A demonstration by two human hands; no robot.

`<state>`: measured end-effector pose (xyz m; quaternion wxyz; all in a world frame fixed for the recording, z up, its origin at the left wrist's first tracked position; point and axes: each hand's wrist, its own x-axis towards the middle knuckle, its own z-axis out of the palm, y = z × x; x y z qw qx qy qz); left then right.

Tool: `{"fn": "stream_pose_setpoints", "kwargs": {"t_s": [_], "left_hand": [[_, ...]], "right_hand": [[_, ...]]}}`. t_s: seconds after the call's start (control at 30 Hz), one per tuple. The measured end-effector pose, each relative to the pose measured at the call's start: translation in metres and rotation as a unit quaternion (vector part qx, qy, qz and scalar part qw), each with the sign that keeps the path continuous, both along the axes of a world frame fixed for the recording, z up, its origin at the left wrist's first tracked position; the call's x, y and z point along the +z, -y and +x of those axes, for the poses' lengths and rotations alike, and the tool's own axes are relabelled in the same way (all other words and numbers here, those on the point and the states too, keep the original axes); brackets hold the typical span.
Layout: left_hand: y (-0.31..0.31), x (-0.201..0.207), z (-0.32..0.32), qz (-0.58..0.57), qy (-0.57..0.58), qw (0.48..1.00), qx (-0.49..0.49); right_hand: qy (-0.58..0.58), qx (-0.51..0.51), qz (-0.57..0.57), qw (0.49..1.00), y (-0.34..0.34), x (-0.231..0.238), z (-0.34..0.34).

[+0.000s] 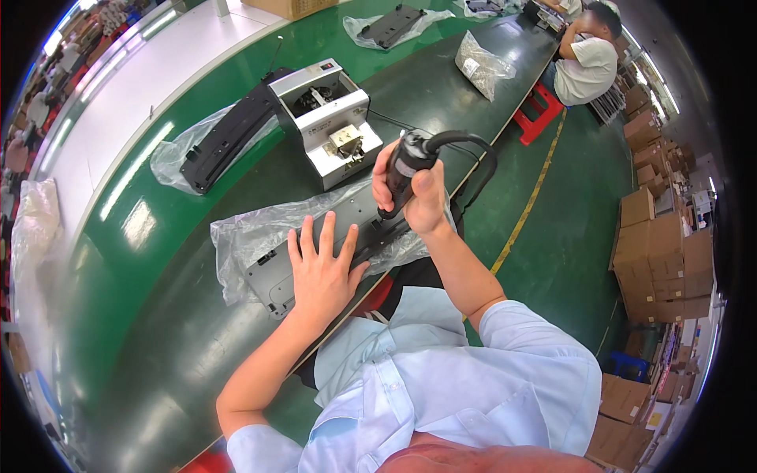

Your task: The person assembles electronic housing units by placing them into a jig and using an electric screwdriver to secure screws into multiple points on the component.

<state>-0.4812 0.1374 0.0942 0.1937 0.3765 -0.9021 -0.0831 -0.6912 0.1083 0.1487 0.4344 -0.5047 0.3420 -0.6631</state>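
Note:
My right hand (424, 195) is wrapped round a black electric screwdriver (408, 162) with a thick cable at its top. The driver's lower end points down at a long dark grey plastic panel (272, 272); whether its tip touches is too small to tell. Fingers spread, my left hand (322, 268) lies flat on the panel's middle. Under the panel is a clear plastic bag (229, 252), crumpled at its edges. Just beyond stands a white and grey machine (331, 118) with an open top, likely a screw feeder, with a small metal block at its front.
Another dark panel (229, 142) lies on a plastic bag at the far left, and one more (392, 27) farther back. A clear bag of small parts (482, 65) rests on the green table. A seated person (591, 67) is at the far right, near a red stool (538, 117). Cardboard boxes (658, 252) stack at right.

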Motion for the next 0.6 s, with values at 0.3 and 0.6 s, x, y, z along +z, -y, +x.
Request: {"fn": "stream_pose_setpoints", "kwargs": {"t_s": [0.3,0.6], "left_hand": [[-0.001,-0.004,0.001,-0.011,0.000,1.000,0.004],[0.001,-0.001,0.002,-0.004,-0.004,1.000,-0.002]], "right_hand": [[-0.001,-0.083,-0.144,0.986,0.086,0.020,0.008],[-0.027,-0.118,-0.100,0.988,0.030,0.014,-0.039]]}}
